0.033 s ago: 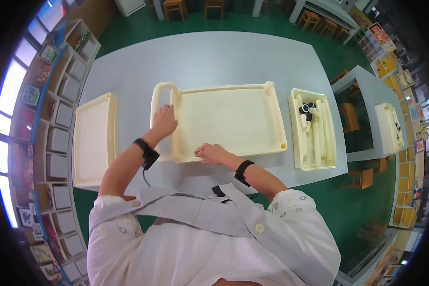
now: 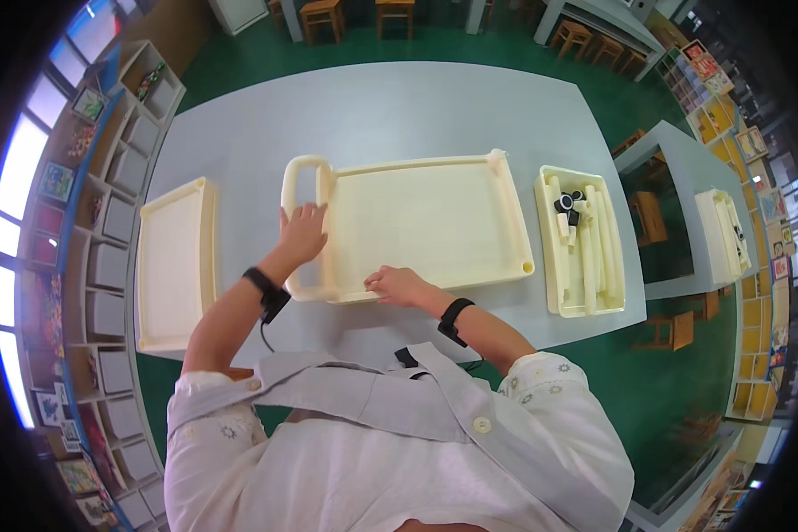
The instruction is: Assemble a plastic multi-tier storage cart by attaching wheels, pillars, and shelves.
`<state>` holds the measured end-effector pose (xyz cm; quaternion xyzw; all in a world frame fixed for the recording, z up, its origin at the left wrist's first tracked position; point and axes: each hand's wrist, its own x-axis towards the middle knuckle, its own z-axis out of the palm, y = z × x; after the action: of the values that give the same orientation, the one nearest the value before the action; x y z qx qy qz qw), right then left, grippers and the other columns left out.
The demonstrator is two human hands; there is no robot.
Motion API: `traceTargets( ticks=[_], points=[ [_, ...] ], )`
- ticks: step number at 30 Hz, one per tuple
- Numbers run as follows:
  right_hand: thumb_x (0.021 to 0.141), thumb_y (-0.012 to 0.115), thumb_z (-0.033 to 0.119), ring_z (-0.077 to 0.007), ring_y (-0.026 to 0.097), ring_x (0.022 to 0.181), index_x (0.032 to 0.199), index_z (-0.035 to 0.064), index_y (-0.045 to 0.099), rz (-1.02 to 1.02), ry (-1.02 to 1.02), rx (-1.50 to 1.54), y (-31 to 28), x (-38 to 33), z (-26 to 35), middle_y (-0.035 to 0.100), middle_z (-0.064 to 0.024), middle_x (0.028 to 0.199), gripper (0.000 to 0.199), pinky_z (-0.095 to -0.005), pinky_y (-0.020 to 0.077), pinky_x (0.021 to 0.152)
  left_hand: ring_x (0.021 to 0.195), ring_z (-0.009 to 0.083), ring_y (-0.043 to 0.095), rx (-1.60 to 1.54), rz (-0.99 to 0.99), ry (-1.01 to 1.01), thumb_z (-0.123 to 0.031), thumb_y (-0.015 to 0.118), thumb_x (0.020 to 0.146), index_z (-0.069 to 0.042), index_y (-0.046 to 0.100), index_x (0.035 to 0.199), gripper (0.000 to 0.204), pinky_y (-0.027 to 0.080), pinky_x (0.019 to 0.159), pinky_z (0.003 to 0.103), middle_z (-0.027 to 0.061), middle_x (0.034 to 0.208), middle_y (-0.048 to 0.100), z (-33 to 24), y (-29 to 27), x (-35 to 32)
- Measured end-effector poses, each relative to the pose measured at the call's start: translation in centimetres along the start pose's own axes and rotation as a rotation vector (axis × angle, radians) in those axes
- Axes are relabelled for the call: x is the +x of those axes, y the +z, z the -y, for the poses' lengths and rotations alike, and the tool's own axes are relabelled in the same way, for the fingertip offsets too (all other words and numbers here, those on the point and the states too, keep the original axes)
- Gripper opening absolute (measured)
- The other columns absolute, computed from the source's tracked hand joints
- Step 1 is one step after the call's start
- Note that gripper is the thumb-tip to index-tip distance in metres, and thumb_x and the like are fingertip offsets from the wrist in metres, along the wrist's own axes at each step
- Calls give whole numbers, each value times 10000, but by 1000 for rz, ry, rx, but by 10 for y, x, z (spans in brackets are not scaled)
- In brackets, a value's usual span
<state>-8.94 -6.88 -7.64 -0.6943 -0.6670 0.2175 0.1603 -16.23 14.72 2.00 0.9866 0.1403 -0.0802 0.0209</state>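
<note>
A cream shallow tray lies on the table in front of me. A rounded U-shaped tube handle stands out along its left side. Over that handle is my left hand, its fingers spread between the outer bar and the tray's left edge. My right hand has its fingers bent round the tray's near rim, left of the middle. A pale knob-like end sits at the far right corner. The near right corner shows a round yellowish socket.
At the left, another cream tray lies on the grey table. To the right, a cream bin holds several tubes and black-and-white casters. Shelves line the left wall. A second table stands at the right.
My left hand has shifted slightly toward me and left, its fingers spreading out to the handle's outer bar. My right hand stays at the near rim. The tray has hardly moved.
</note>
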Motion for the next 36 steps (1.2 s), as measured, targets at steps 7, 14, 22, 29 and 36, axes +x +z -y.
traceTargets(
  ticks=[7, 14, 22, 29, 36],
  points=[
    [598, 684, 202, -194, 528, 874, 818, 121, 612, -457, 282, -166, -37, 5, -60, 576, 1, 925, 245, -360, 427, 743, 1246, 257, 210, -47, 131, 312, -359, 542, 775, -105, 364, 1204, 529, 188, 936, 625, 67, 1220, 381, 26, 1, -47],
    [639, 670, 206, -219, 531, 863, 808, 109, 610, -522, 402, -283, -69, 42, -96, 588, -39, 861, 204, -362, 419, 768, 1247, 247, 208, -8, -61, 180, -383, 519, 794, -122, 427, 1117, 425, 254, 905, 620, 37, 1212, 380, 4, 21, 18],
    [755, 563, 202, -286, 475, 1022, 981, 73, 555, -560, 262, 60, -27, 41, -80, 536, -125, 1061, 261, -389, 380, 865, 1282, 207, 171, -150, -138, -180, -202, 390, 866, -114, 379, 1203, 349, 277, 901, 589, 47, 1305, 325, 52, 17, 58],
    [747, 542, 242, -299, 245, 1235, 1224, 170, 419, -304, 665, -50, 24, -66, -49, 280, -95, 1346, 497, -526, 199, 969, 1282, 266, 164, -97, -265, -326, -19, 360, 777, -85, 173, 1328, 585, 225, 957, 561, 116, 1381, 160, 104, 39, 18],
    [840, 420, 249, -289, 177, 1270, 1291, 195, 330, -395, 715, -229, 47, -114, -43, 214, -71, 1382, 464, -528, 120, 994, 1278, 279, 155, -68, 23, -1119, -262, 659, 685, -75, 220, 1307, 783, 244, 912, 620, 133, 1379, 168, 192, 70, -147]
  ],
)
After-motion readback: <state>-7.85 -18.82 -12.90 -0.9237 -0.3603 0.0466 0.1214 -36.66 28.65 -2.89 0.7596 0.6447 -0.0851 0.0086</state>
